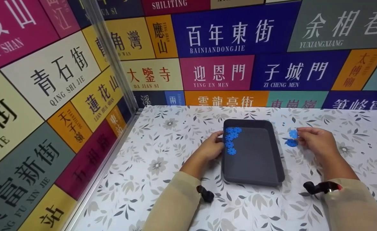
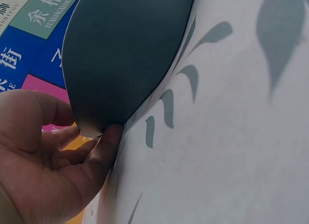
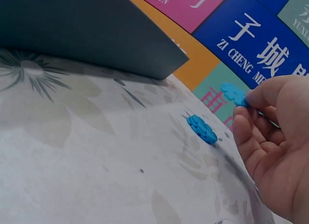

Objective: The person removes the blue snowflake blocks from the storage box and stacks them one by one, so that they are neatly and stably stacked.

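A dark grey rectangular tray (image 1: 255, 160) rests on the table, with several blue notched plastic discs (image 1: 231, 150) along the upper left of its floor. My left hand (image 1: 213, 148) holds the tray's left side; in the left wrist view its thumb and fingers close on the tray's wall (image 2: 130, 55). To the right of the tray, my right hand (image 1: 318, 140) pinches a blue notched disc (image 3: 232, 93) between thumb and fingertips, raised off the table. Just below that one, another blue disc (image 3: 202, 129) lies on the tablecloth, apart from the fingers in the right wrist view.
A white tablecloth (image 1: 162, 192) printed with grey leaves and flowers covers the table. Behind it and to the left stand walls (image 1: 220, 32) of coloured panels with street names. A metal edge strip (image 1: 111, 128) runs along the left side.
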Demonstrator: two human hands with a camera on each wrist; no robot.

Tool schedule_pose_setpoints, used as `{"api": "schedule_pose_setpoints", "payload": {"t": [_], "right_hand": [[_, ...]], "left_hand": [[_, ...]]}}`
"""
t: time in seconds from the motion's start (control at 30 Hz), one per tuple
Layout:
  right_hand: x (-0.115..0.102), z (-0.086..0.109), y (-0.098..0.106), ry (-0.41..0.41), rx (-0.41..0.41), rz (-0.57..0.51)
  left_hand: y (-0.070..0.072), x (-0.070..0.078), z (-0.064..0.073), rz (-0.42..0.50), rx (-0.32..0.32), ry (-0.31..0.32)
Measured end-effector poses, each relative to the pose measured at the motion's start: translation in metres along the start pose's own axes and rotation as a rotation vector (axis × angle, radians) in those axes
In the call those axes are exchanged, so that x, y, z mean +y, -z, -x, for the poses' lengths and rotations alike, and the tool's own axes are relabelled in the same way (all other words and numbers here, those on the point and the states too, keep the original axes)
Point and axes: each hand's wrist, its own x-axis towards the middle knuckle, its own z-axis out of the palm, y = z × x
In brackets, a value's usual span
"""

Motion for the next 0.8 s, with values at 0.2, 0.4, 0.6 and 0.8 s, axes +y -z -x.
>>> {"api": "schedule_pose_setpoints", "payload": {"t": [0.2,0.4,0.6,0.8], "right_hand": [[0.0068,-0.0009,-0.0001,0.01,-0.045,0.1],[0.009,0.0018,0.001,0.046,-0.08,0.208],[0.0102,0.0027,0.0024,0.039,-0.081,0.23],[0.0101,0.0018,0.001,0.013,-0.069,0.264]], "left_hand": [[0.0001,0.0002,0.0,0.0,0.004,0.014],[-0.0008,0.0008,0.0007,0.035,0.002,0.025],[-0.0012,0.0006,0.0003,0.038,0.003,0.027],[-0.0002,0.0003,0.0006,0.028,0.004,0.025]]}}
